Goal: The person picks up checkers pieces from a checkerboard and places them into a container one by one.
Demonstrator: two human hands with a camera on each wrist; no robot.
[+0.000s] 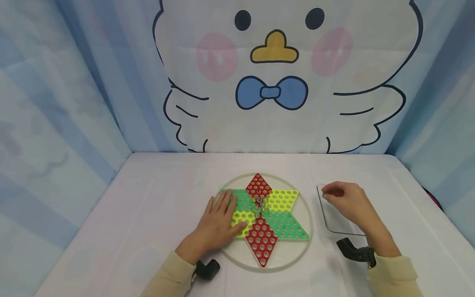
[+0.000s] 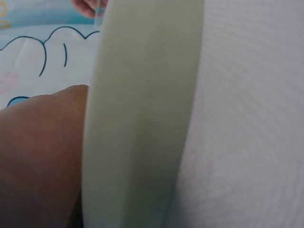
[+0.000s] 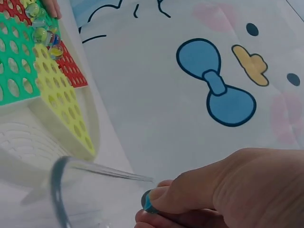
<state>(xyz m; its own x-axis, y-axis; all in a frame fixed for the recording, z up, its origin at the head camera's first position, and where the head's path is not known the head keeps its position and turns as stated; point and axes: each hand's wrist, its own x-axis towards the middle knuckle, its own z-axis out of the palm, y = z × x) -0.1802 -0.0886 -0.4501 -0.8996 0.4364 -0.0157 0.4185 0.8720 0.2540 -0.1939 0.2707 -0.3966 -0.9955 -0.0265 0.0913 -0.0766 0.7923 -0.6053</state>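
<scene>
A round Chinese checkers board [image 1: 293, 251] with a red, yellow and green star lies on the table, and several glass marbles [image 1: 261, 209] sit around the star's middle. My left hand [image 1: 218, 225] rests on the board's left side, fingers straight and spread. In the left wrist view, the pale board rim [image 2: 142, 114] fills the middle and hides most of the board. Over the clear tray [image 1: 343, 233], right of the board, my right hand [image 1: 349, 204] pinches a marble [image 3: 148, 202] between thumb and fingers. Blue-green shows on that marble in the right wrist view.
The white-covered table [image 1: 167, 185] ends at a printed curtain [image 1: 274, 128] behind, with blue curtains on both sides. A dark wrist camera mount [image 1: 208, 270] sits under my left wrist, and another mount [image 1: 356, 252] is at my right wrist.
</scene>
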